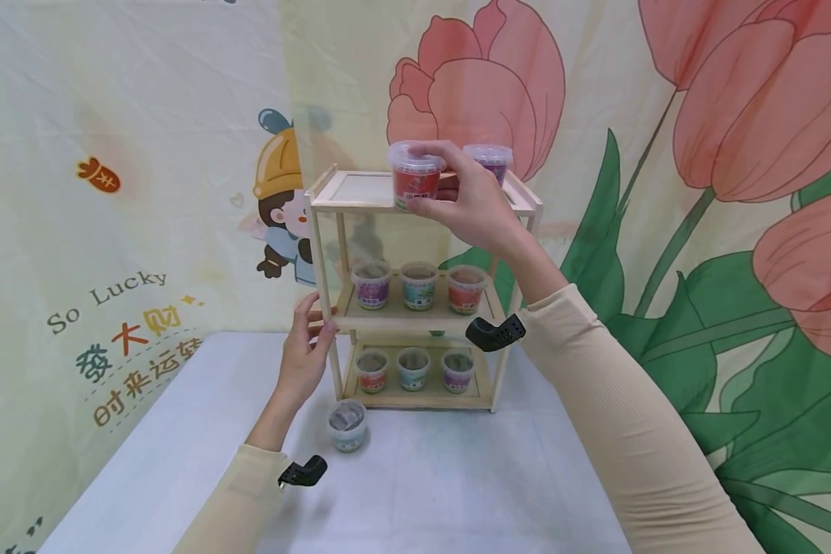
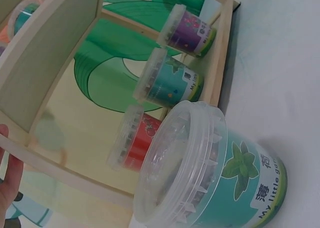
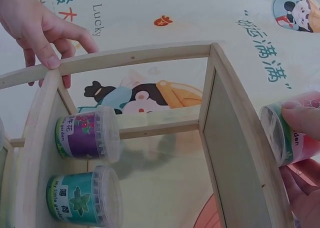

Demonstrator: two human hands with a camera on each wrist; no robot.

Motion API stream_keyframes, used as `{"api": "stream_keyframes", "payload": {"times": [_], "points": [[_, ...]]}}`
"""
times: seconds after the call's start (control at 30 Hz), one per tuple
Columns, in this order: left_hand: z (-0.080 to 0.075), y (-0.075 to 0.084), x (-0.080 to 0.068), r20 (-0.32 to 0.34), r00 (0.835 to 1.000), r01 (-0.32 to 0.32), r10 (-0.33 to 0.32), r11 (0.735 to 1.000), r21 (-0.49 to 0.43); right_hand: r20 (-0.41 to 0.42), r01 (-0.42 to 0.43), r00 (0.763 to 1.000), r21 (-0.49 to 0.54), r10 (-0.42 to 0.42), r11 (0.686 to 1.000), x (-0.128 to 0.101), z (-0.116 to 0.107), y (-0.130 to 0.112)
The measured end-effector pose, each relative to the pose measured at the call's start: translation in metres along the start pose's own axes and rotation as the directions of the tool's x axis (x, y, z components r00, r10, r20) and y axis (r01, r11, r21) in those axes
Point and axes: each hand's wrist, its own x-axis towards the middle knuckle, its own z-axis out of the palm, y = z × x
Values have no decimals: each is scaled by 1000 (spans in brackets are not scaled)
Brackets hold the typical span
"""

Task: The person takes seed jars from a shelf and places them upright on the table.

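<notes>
Red cup (image 1: 415, 181) at top shelf (image 1: 360, 205) front edge

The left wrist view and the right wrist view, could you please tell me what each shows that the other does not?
Only the left wrist view shows the mint cup lying on the white table. Only the right wrist view shows the red cup pinched by the right hand, and the left hand gripping a post. Both show the wooden shelf with cups inside.
</notes>
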Motion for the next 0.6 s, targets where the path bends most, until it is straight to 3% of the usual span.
{"api": "stream_keyframes", "payload": {"times": [0.6], "points": [[0,-2,1,-6,1000,4,-4,1000,-1,15,13,1000,-18,-12,1000,-17,7,-15]]}}
